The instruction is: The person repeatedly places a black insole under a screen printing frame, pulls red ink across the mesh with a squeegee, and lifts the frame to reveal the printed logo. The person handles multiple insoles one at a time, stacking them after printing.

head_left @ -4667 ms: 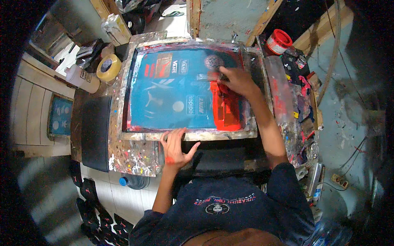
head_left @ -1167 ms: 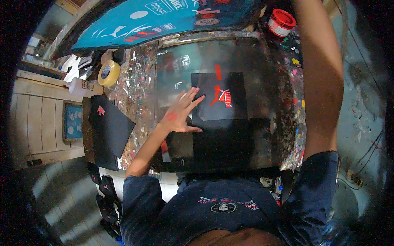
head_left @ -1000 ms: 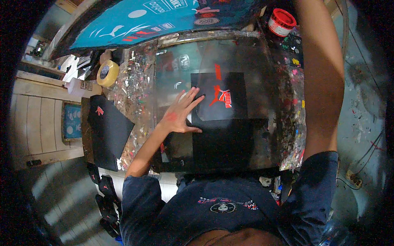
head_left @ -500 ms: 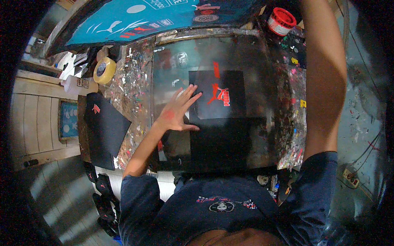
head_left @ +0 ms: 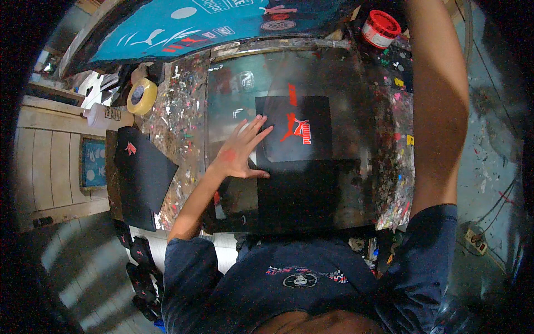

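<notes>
My left hand [head_left: 243,149] lies flat with fingers spread, its fingertips and thumb at the left edge of a black fabric piece [head_left: 295,195]. The fabric rests on a dark glassy board [head_left: 231,92]. Over the fabric's far part is a clear film [head_left: 278,147] bearing a red figure and red marks. A white-and-red printed emblem [head_left: 304,132] shows beside that figure, slightly offset from it. My right forearm [head_left: 436,111] reaches up past the top right edge, so my right hand is out of the picture.
A blue printing screen [head_left: 144,50] stands tilted at the far side. A red-lidded tub [head_left: 381,28] sits far right. At left are a tape roll [head_left: 142,96], a white bottle [head_left: 100,116] and a printed black fabric piece [head_left: 146,172]. The bench [head_left: 183,106] is paint-spattered.
The red figure on the clear film has shifted slightly against the emblem under it. My left hand and right forearm stay nearly in place.
</notes>
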{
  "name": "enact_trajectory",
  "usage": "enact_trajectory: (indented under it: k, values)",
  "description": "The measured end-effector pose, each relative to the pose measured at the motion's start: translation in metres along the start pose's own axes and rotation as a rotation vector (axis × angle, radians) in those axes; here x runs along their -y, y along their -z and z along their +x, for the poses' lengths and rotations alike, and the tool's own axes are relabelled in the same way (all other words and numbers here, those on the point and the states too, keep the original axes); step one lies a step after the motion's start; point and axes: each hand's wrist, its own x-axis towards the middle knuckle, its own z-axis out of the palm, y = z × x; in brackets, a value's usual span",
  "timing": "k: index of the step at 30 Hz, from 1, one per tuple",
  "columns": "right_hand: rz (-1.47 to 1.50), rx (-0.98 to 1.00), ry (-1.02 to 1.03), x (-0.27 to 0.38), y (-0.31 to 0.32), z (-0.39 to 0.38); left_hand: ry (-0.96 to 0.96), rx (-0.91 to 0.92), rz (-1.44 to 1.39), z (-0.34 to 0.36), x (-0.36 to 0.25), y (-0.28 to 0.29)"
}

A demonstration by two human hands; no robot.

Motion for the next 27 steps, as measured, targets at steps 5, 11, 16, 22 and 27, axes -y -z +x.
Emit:
enact_trajectory:
  k: [5,11,16,22,27]
  values:
    - [-0.027,-0.031,-0.004,-0.003,-0.001,0.003,0.001,-0.001,0.007,0.000,0.000,-0.001]
    - [-0.078,-0.063,0.013,-0.014,-0.002,0.009,0.008,0.001,0.007,0.001,0.001,-0.003]
    - [-0.027,0.050,-0.027,-0.006,0.006,0.007,0.003,-0.025,-0.012,-0.002,-0.001,-0.002]
    - [-0.089,-0.006,-0.035,-0.012,0.003,0.009,-0.020,-0.058,-0.042,-0.001,-0.001,0.000]
    - [-0.128,-0.005,-0.031,-0.010,0.004,0.011,0.141,-0.413,-0.050,0.031,-0.047,-0.013]
